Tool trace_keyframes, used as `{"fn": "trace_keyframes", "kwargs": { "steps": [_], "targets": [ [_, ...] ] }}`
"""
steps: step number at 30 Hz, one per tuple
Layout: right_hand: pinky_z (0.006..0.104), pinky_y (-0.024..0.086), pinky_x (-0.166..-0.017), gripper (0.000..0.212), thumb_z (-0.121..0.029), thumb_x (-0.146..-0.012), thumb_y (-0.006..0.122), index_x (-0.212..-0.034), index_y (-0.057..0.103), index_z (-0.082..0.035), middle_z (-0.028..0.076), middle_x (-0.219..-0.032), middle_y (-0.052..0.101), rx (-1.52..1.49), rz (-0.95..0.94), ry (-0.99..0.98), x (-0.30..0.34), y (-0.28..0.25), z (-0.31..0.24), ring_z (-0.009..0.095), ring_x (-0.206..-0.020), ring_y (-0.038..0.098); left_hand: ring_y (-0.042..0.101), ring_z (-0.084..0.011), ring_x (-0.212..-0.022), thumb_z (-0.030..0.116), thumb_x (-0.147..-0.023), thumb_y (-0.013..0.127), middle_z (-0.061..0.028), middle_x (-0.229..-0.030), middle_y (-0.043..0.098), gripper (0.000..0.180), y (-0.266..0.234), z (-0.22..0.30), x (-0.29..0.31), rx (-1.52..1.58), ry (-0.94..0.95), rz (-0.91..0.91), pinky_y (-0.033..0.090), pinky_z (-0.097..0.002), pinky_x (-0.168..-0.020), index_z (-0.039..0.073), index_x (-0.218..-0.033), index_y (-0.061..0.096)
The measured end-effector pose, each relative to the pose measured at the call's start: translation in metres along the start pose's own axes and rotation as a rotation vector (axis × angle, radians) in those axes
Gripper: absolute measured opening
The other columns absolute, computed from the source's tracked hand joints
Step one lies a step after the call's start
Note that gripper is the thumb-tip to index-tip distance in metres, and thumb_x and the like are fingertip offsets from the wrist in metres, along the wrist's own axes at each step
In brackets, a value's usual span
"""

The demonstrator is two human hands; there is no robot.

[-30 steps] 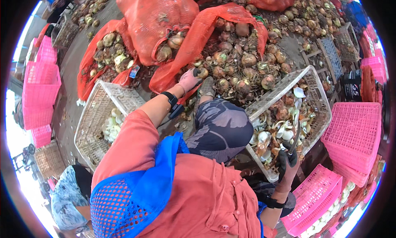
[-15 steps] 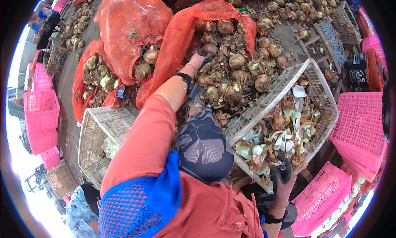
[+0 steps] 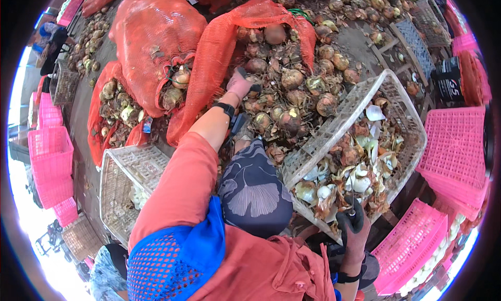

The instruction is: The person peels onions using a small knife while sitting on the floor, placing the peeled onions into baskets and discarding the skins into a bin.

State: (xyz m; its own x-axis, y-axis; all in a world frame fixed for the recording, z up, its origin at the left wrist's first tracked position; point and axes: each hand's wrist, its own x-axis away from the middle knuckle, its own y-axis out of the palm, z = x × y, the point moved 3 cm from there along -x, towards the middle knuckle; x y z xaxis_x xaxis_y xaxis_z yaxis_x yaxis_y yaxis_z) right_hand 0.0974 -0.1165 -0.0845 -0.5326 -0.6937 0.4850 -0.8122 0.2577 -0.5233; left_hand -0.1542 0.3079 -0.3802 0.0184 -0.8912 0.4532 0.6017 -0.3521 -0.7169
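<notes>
**Two gloved hands among the onions**

The left hand [image 3: 241, 84], in a pinkish glove with a dark watch band at the wrist, reaches out over the heap of onions [image 3: 292, 92] on the ground. Its fingers rest on the brown bulbs at the near edge of the heap, just beside the mouth of an open red net sack [image 3: 229, 45]. Whether the grip has closed around one onion or merely lies on the pile, I cannot tell; the fingers curl down and hide what is under them.

The right hand [image 3: 354, 225], in a dark glove, sits low at the near rim of a white plastic crate [image 3: 402, 113]. Its grip is closed around the handle of a thin knife [image 3: 352, 199], the blade pointing up into the crate. The crate is tilted, its far end raised, and it holds onion skins and peeled white pieces [image 3: 355, 168].

A second, fuller red net sack [image 3: 151, 35] lies to the left of the open one, with more onions spilling beside it. Another white crate [image 3: 125, 186] stands at the person's left, close to the orange sleeve. Pink crates [image 3: 454, 149] are stacked on the right, and further pink crates [image 3: 49, 160] stand on the far left. The person's knee, in patterned grey cloth, lies between the two arms.
</notes>
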Motion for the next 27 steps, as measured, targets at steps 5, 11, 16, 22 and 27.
{"fn": "trace_keyframes", "kwargs": {
  "steps": [5,11,16,22,27],
  "targets": [
    [0.0241,0.047,-0.064,0.046,-0.009,-0.084,0.072,-0.128,0.06,-0.001,0.002,-0.082,0.063,-0.182,-0.044,0.037,0.003,-0.002,-0.008,0.009,-0.07,0.056,0.067,-0.0249,-0.095,0.015,-0.082,0.071,-0.0105,-0.102,0.069,0.04,-0.009,-0.038,0.017,1.158,0.05,-0.271,0.052,-0.039,-0.087,0.004,-0.118,0.058],
    [0.0211,0.041,-0.05,0.038,-0.025,-0.09,0.065,-0.121,0.062,-0.002,0.001,-0.074,0.061,-0.607,-0.032,0.157,0.024,-0.008,-0.021,0.008,-0.057,0.054,0.062,-0.0257,-0.115,0.023,-0.095,0.059,-0.0119,-0.125,0.064,0.041,-0.069,0.109,0.129,1.639,0.123,-1.024,0.046,-0.0411,-0.105,0.0,-0.128,0.056],
    [0.0224,0.043,-0.053,0.043,-0.032,-0.095,0.06,-0.126,0.06,-0.002,0.007,-0.091,0.068,-1.2,-0.235,-0.075,0.021,-0.001,-0.023,0.008,-0.06,0.052,0.059,-0.0258,-0.119,0.01,-0.089,0.059,-0.0139,-0.128,0.061,0.043,-0.111,0.236,0.276,1.211,0.587,-1.103,0.048,-0.04,-0.103,-0.003,-0.13,0.053],
    [0.025,0.048,-0.054,0.055,-0.047,-0.1,0.043,-0.136,0.049,-0.006,0.013,-0.125,0.062,-1.577,-0.269,-0.287,0.04,-0.031,-0.05,0.015,-0.075,0.06,0.058,-0.0158,-0.107,0.002,-0.077,0.071,-0.0055,-0.113,0.061,0.048,-0.091,0.301,0.438,0.924,0.904,-1.096,0.048,-0.0315,-0.095,0.003,-0.121,0.055],
    [0.0259,0.045,-0.051,0.04,-0.044,-0.094,0.058,-0.101,0.064,-0.006,0.006,-0.07,0.064,-1.389,0.15,-0.32,0.058,-0.068,-0.006,0.013,-0.054,0.054,0.056,-0.013,-0.108,0.001,-0.073,0.081,-0.0043,-0.115,0.058,0.058,-0.051,0.304,0.473,0.77,1.107,-1.058,0.047,-0.0294,-0.095,0.002,-0.122,0.051]
  ]
}}
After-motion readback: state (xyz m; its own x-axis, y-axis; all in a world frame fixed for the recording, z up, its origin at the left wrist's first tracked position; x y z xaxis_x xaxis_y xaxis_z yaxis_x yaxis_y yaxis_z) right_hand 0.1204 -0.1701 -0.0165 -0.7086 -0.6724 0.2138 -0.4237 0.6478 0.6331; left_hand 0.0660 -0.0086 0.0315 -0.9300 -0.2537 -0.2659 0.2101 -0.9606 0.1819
